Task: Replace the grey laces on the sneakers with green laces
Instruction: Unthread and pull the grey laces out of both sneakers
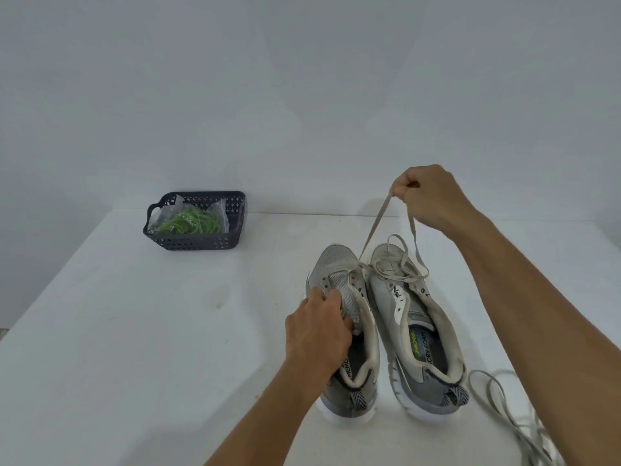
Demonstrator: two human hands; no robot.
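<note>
The left shoe [346, 317] is being steadied by the left hand [316, 334], fingers clamped on its tongue. A grey lace [373, 230] is being pinched above the shoe by the right hand [426, 196], probably for unthreading.

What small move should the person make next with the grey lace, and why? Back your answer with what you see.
Probably keep pulling up and away with the right hand until the grey lace slips free. It runs taut from that pinch down to the left sneaker's front eyelets, whose upper eyelets already look empty, while the left hand grips the tongue to steady it.
</note>
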